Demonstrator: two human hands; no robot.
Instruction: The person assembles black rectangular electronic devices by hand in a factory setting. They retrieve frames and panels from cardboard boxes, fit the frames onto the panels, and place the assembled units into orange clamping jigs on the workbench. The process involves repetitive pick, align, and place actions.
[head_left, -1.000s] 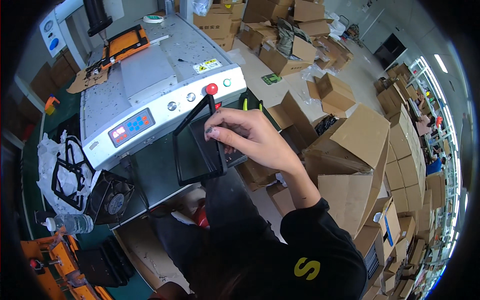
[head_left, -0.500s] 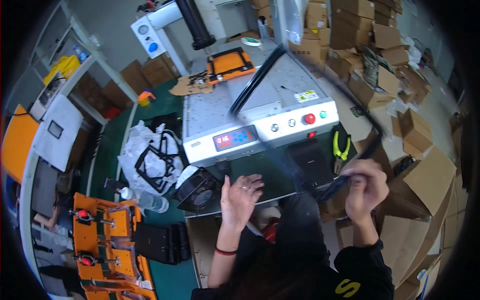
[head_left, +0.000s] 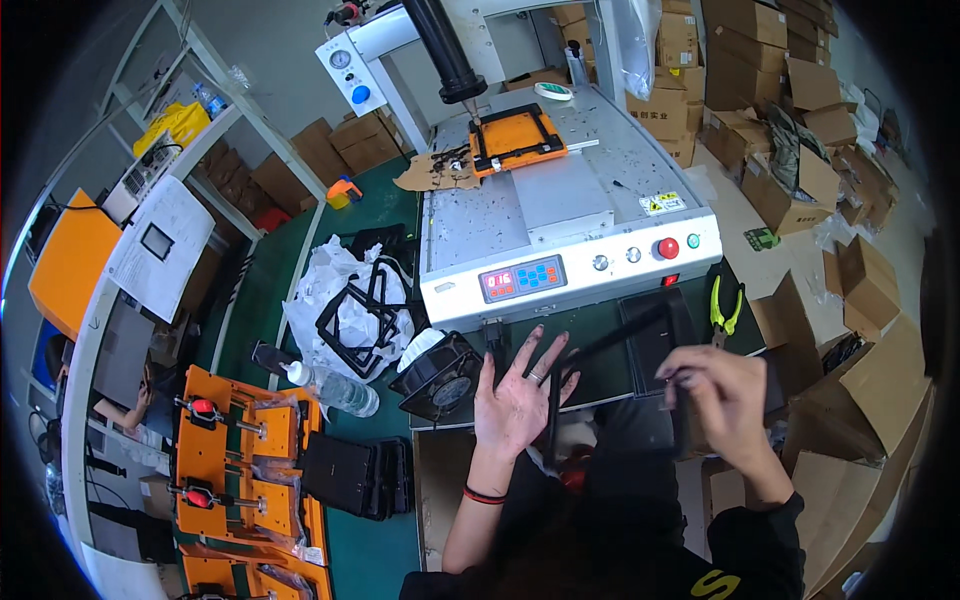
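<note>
My right hand [head_left: 722, 398] grips the right side of a thin black rectangular frame [head_left: 618, 338], which is smeared by motion above the bench's front edge. My left hand [head_left: 513, 408] is open, palm up with fingers spread, close to the frame's left side; whether it touches it I cannot tell. Left of that hand sits a small black fan [head_left: 445, 385]. Beneath and behind the moving frame lies a dark flat case [head_left: 655, 335], with yellow-green pliers [head_left: 724, 310] to its right.
A white machine [head_left: 575, 275] with buttons and an orange fixture [head_left: 515, 138] stands ahead. More black frames [head_left: 360, 325] lie on white plastic at left, near a clear bottle [head_left: 345, 390], stacked black panels [head_left: 345, 475] and orange clamp jigs [head_left: 240, 440]. Cardboard boxes [head_left: 850, 400] crowd the right.
The black frame has swung down and toward me from above the machine, still in my right hand. My left hand's fingers have spread wider. The whole view has shifted.
</note>
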